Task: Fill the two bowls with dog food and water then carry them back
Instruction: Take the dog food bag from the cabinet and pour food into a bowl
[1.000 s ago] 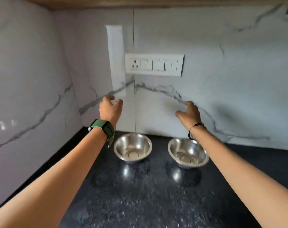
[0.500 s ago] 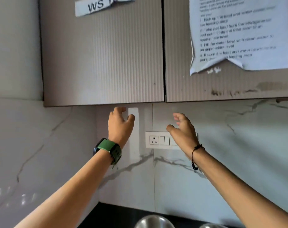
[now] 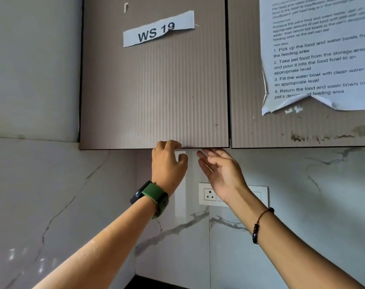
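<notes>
Counter: a narrow strip of the dark black counter (image 3: 156,283) shows at the bottom edge, below the white marble-pattern wall.
On counter: nothing can be seen on this small visible part.

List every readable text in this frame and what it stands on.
"WS 19": paper strip on the left cabinet door.
"1. Pick up the food and water bowls from the feeding area": instruction sheet on the right cabinet door.
Sheet's top paragraphs: too blurred.

Paper strip (image 3: 158,28) on cabinet door (image 3: 154,90) reads "WS 19".
</notes>
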The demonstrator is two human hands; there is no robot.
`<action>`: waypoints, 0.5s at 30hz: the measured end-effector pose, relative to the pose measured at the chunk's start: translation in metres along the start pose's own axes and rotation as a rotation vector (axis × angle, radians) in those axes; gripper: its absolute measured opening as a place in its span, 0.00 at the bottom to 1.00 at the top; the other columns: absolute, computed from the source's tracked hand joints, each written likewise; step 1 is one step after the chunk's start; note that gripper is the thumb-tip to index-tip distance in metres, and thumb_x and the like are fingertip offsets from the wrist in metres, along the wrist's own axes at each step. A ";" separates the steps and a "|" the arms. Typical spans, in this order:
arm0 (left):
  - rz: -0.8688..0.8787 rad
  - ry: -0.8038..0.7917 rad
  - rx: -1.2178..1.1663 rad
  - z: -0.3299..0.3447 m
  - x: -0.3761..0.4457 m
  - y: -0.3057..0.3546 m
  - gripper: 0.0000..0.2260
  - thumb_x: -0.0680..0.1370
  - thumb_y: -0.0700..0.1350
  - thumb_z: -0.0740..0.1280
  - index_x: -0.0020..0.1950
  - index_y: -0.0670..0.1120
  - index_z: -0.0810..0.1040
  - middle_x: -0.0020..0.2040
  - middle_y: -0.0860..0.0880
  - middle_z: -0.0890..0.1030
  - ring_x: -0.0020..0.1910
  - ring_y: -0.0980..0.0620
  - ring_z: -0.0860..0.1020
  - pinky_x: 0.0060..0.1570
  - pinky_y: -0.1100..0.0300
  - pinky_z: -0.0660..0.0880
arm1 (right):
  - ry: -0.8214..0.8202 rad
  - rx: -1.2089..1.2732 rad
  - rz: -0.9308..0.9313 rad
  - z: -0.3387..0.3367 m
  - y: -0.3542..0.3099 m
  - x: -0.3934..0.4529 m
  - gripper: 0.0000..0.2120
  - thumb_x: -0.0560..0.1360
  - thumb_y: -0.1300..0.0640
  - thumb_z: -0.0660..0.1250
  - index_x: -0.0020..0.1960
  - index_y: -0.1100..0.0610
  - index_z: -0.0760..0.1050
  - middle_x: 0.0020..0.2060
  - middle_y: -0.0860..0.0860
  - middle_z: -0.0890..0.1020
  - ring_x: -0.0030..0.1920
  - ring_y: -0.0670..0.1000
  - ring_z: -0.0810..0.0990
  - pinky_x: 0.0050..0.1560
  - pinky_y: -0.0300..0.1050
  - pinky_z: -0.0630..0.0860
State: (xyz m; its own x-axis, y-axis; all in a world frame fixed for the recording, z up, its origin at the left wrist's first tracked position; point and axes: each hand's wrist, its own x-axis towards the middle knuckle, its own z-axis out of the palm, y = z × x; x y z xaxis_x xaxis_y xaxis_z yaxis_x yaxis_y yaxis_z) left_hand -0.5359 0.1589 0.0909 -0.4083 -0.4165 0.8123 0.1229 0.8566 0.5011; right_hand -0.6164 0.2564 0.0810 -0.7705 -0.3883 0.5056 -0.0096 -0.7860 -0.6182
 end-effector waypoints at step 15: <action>0.200 -0.028 0.046 -0.019 -0.030 0.037 0.27 0.79 0.48 0.63 0.76 0.48 0.60 0.78 0.48 0.55 0.77 0.50 0.54 0.67 0.67 0.52 | -0.277 0.087 -0.044 0.005 0.000 -0.029 0.12 0.72 0.74 0.59 0.50 0.63 0.75 0.52 0.58 0.82 0.60 0.58 0.79 0.64 0.49 0.73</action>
State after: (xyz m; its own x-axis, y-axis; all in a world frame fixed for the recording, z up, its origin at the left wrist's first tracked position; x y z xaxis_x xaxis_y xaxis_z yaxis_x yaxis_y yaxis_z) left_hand -0.5025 0.1969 0.0908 -0.4051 -0.2284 0.8853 0.1628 0.9348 0.3157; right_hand -0.5910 0.2653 0.0690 -0.5668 -0.4604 0.6832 0.0253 -0.8386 -0.5441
